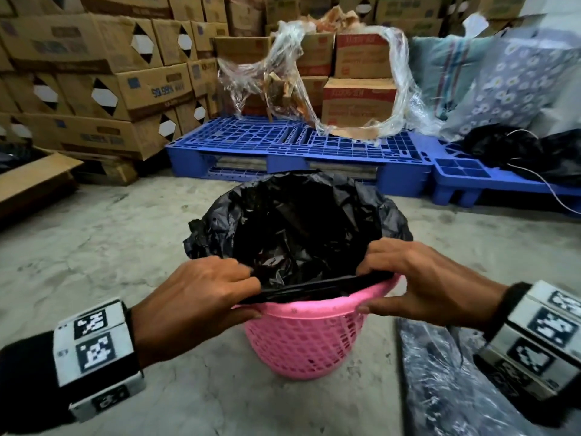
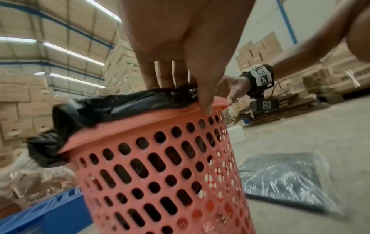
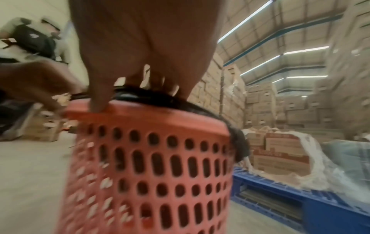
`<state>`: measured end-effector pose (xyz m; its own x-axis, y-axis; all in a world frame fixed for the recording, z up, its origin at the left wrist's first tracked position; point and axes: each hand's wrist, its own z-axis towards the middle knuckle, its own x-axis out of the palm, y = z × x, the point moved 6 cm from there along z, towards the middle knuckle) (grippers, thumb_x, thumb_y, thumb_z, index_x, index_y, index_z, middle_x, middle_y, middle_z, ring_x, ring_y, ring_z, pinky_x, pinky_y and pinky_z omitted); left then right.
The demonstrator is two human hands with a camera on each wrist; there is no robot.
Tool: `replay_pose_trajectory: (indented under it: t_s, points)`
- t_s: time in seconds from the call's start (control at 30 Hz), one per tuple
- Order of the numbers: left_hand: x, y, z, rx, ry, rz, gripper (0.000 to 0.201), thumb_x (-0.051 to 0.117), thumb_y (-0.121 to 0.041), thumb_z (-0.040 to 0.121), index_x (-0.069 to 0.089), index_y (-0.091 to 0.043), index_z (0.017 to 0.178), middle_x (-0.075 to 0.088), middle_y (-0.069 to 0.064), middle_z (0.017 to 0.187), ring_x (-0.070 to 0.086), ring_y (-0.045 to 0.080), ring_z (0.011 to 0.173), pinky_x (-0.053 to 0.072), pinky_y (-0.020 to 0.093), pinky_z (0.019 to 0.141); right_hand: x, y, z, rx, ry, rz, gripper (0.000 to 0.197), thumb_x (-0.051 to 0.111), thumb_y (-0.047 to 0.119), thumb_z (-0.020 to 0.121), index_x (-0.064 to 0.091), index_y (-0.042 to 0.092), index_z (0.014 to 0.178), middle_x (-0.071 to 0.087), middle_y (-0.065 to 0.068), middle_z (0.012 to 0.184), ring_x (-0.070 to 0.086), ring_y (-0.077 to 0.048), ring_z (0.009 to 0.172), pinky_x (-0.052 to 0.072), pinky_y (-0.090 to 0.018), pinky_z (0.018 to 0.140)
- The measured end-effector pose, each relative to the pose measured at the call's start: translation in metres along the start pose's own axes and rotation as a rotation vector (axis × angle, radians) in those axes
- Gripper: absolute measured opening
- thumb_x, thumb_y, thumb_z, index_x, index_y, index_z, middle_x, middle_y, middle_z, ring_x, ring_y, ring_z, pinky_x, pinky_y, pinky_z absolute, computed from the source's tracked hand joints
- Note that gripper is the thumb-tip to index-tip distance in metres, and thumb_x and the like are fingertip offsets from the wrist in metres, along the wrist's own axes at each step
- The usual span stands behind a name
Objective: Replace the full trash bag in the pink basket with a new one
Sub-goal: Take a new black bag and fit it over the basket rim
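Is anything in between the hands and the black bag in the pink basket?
Nothing visible is. The left hand and right hand already pinch the black bag at the near rim of the pink basket, thumbs outside on the rim.

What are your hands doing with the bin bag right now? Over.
Left hand and right hand both pinch the black plastic trash bag at the near rim of the pink perforated plastic basket. Nothing blocking.
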<state>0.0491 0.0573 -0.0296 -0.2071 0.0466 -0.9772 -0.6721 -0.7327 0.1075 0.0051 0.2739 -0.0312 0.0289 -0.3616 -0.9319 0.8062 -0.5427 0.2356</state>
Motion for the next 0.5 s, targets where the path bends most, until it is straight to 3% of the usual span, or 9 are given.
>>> replay_pose_trajectory:
  t_s: [0.1, 0.23, 0.33, 0.43, 0.5]
  points:
    - [0.002, 0.0, -0.004, -0.013, -0.035, 0.113, 0.012, 0.056, -0.029, 0.084, 0.062, -0.02, 0.079, 0.063, -0.002, 0.069, 0.057, 0.022, 0.057, 0.047, 0.032, 0.044, 0.004, 0.014, -0.01, -0.025, -0.133, -0.112, 0.035, 0.051, 0.052, 0.087, 0.064, 0.019, 0.088, 0.057, 0.004, 0.08, 0.051, -0.014, 0.071, 0.043, -0.027, 0.057]
    - [0.002, -0.003, -0.002, -0.034, 0.012, 0.159, 0.006, 0.064, -0.015, 0.081, 0.065, -0.019, 0.078, 0.065, -0.003, 0.066, 0.058, 0.019, 0.053, 0.047, 0.029, 0.041, 0.01, 0.029, -0.019, -0.053, -0.286, -0.306, 0.047, 0.04, 0.044, 0.096, 0.065, 0.013, 0.071, 0.059, -0.001, 0.065, 0.053, -0.022, 0.057, 0.036, -0.028, 0.054]
    - [0.006, -0.009, -0.004, -0.071, 0.106, 0.182, 0.008, 0.068, -0.017, 0.075, 0.061, -0.022, 0.071, 0.064, -0.005, 0.064, 0.061, 0.017, 0.054, 0.049, 0.029, 0.043, 0.016, 0.039, -0.027, -0.144, -0.337, -0.449, 0.036, 0.051, 0.024, 0.092, 0.065, 0.01, 0.063, 0.058, -0.004, 0.057, 0.052, -0.026, 0.048, 0.042, -0.034, 0.047]
    - [0.021, -0.015, -0.009, -0.071, 0.213, 0.211, 0.015, 0.072, -0.016, 0.068, 0.058, -0.021, 0.071, 0.061, -0.005, 0.059, 0.059, 0.017, 0.051, 0.047, 0.028, 0.043, 0.022, 0.044, -0.034, -0.191, -0.293, -0.513, 0.014, 0.062, 0.009, 0.082, 0.069, 0.009, 0.07, 0.061, -0.006, 0.06, 0.054, -0.027, 0.049, 0.046, -0.033, 0.047]
    - [0.031, -0.02, -0.012, -0.062, 0.257, 0.235, 0.016, 0.07, -0.016, 0.067, 0.06, -0.017, 0.08, 0.064, -0.002, 0.066, 0.061, 0.018, 0.058, 0.054, 0.03, 0.05, 0.024, 0.042, -0.039, -0.194, -0.272, -0.528, 0.015, 0.058, 0.004, 0.083, 0.072, 0.006, 0.077, 0.063, -0.007, 0.063, 0.056, -0.027, 0.051, 0.048, -0.033, 0.048]
